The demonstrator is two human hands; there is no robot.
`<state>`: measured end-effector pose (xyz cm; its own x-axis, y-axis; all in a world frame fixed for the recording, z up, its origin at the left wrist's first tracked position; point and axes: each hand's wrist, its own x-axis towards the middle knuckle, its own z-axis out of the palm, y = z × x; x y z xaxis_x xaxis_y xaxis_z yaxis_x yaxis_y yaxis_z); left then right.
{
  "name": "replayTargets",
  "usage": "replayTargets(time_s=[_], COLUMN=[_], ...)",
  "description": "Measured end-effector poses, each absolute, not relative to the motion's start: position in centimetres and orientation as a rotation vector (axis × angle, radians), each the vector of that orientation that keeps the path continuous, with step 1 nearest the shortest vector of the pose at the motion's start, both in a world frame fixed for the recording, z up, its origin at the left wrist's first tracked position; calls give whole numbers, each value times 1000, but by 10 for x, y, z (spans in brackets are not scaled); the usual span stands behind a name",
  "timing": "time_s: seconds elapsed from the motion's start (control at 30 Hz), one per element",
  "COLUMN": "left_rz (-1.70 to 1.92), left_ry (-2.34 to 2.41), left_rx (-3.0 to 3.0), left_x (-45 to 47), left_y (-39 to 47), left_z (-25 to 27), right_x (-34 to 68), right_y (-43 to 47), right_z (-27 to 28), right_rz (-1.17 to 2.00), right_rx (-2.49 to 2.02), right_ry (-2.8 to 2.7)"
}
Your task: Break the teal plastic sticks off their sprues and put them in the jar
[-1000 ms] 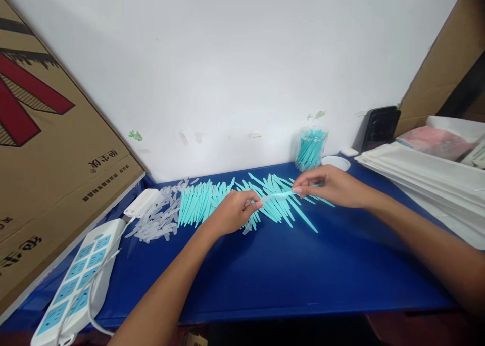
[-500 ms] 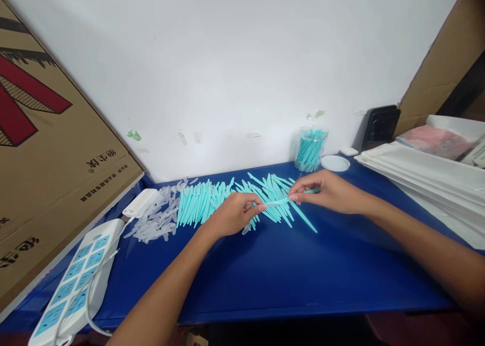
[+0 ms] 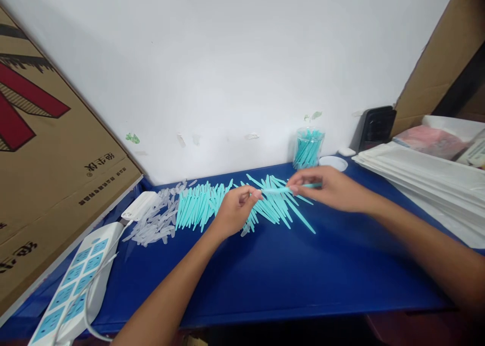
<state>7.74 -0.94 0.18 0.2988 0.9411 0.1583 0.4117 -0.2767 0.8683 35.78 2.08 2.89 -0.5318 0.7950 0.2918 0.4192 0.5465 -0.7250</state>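
Note:
Between my two hands a slim teal eyebrow razor (image 3: 312,185) is held level above the table. A translucent sleeve-like cap (image 3: 271,190) seems to cover its left end. My left hand (image 3: 237,212) is closed, thumb and forefinger pinching the cap's tip. My right hand (image 3: 331,189) is closed around the razor's handle, whose end shows past the fingers. Beneath and behind the hands lie many similar teal razors (image 3: 197,207) in a loose row. To their left spreads a pile of translucent caps (image 3: 157,222).
A clear jar (image 3: 308,149) full of teal razors stands by the wall, with a white lid (image 3: 333,163) beside it. White bags (image 3: 420,179) are stacked at right. At left are a power strip (image 3: 78,280), a white charger (image 3: 140,206) and a cardboard box (image 3: 68,149).
Both hands have risen slightly with the razor, which now lies straighter between them. The view has shifted a little. The piles look the same.

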Motion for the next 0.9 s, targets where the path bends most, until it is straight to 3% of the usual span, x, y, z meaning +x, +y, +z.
replayTargets(time_s=[0.2, 0.4, 0.63, 0.9], left_rz=[855, 736, 665, 790], left_ry=[1016, 943, 970, 1057], left_rx=[1161, 1124, 1314, 1274], left_x=[70, 70, 69, 67], left_y=[-3, -6, -6, -4], left_z=[2, 3, 0, -2], right_x=[425, 464, 433, 430], right_y=[65, 134, 188, 177], right_z=[88, 123, 119, 109], right_rz=[8, -331, -172, -66], right_rx=[-1326, -1624, -1610, -1514], right_ry=[-1901, -1979, -2485, -2253])
